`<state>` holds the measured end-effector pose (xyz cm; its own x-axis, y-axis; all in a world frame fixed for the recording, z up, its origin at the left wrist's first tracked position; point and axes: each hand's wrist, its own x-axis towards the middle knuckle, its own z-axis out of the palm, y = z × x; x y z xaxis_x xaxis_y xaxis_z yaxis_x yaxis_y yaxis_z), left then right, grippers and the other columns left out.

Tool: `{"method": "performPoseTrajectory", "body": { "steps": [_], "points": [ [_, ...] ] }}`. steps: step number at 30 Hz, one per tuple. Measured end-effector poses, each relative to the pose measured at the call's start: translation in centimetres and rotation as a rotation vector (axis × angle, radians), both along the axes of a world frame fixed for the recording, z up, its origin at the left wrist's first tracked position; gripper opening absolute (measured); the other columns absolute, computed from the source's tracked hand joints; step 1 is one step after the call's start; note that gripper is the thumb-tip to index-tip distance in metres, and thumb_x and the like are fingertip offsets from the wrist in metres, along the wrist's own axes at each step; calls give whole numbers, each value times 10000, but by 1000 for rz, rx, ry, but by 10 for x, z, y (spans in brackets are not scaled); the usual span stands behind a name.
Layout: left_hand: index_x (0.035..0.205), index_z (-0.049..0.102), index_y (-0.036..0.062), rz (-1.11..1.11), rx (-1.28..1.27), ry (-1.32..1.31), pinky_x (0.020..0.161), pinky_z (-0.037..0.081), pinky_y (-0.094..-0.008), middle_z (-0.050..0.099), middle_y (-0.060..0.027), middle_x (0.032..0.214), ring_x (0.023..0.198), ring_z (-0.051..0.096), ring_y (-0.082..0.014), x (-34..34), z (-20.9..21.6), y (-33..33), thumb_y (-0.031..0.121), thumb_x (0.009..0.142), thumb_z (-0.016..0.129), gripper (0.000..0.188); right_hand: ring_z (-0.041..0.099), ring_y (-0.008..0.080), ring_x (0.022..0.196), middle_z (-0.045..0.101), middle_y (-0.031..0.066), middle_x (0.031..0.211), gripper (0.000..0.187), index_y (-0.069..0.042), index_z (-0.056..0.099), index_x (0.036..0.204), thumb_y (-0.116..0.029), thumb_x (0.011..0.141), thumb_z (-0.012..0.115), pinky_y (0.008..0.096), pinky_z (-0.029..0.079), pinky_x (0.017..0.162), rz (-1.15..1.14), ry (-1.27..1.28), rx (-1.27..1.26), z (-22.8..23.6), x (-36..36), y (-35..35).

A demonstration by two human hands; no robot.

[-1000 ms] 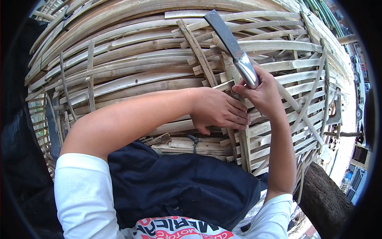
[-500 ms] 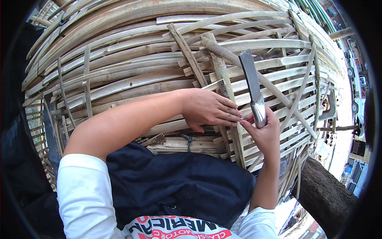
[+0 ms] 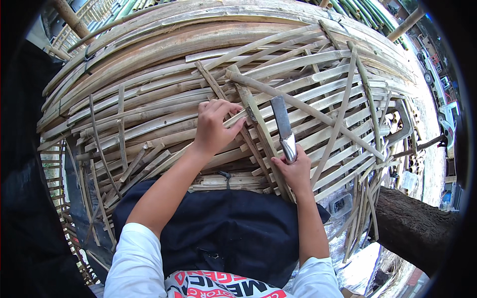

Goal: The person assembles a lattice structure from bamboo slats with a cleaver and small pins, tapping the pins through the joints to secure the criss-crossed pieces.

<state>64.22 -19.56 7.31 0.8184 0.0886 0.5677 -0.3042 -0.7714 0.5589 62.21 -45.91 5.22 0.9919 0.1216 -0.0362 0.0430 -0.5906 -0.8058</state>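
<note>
A: Left hand [image 3: 213, 128], state?
B: Thumb and fingers pinched together, pale bamboo strip [image 3: 235, 118] caught between them. Strip's narrow, straight, raw-looking, slanting up toward the bamboo bar [image 3: 263, 135].
A: Touching the bar?
B: Its end is right at it; contact, can't tell.
A: Right hand [image 3: 296, 171]?
B: Fingers curled round the handle of a knife [image 3: 281, 116], little gap left. Thumb sticks out to the bar, over it or against it, can't tell.
A: Knife look?
B: Flat rectangular blade, dull grey, squared-off end. Handle rounded, smooth, shiny metal. Blade points away from the body, just right of the bar, above the lattice [image 3: 318, 77].
A: Lattice?
B: Split-bamboo slats, pale tan, roughly parallel, gaps between. Round bamboo stick [image 3: 308, 113] cuts across diagonally.
A: Around that?
B: Long, wide bamboo lengths [image 3: 174, 42] packed close on the far side, smooth-faced, greyish-tan. Dark navy cloth [image 3: 233, 218] over the lap, softly creased. Tree trunk [image 3: 417, 218] lower right, brown, bark rough and ridged.
</note>
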Motion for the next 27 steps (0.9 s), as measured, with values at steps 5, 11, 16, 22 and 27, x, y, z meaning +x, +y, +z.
{"method": "performPoseTrajectory", "body": {
  "steps": [5,11,16,22,27],
  "points": [
    [876,750,84,59,-247,-3,894,491,-382,723,-49,876,900,681,-252,24,-37,-25,163,761,856,176,651,255,628,647,123,696,421,1,611,942,-250,750,889,378,512,635,2,1,-63,7,-3,-1],
    [815,755,73,67,-324,15,818,518,-368,733,-64,859,865,687,-257,27,-44,-22,133,760,858,132,666,316,642,651,160,690,432,13,613,939,-265,757,888,406,510,635,6,-26,-41,4,-5,2],
    [791,751,86,35,-204,-71,775,500,-386,722,-56,829,830,685,-241,29,-47,-21,103,764,850,104,697,372,708,682,198,738,430,20,630,972,-273,775,875,426,522,653,8,7,-103,7,-7,1],
    [787,742,89,-11,-229,-156,875,491,-379,769,-31,911,978,690,-238,36,-53,-20,106,770,846,106,702,380,722,683,205,751,445,16,628,1016,-294,797,862,432,525,663,19,-22,-154,9,-8,1],
    [769,733,106,1,-229,-125,910,471,-372,779,1,918,1016,684,-217,36,-58,-21,129,767,843,112,698,409,745,689,216,787,430,-11,618,1100,-296,848,820,447,525,664,74,-98,-144,12,-12,0]
  ]
}}
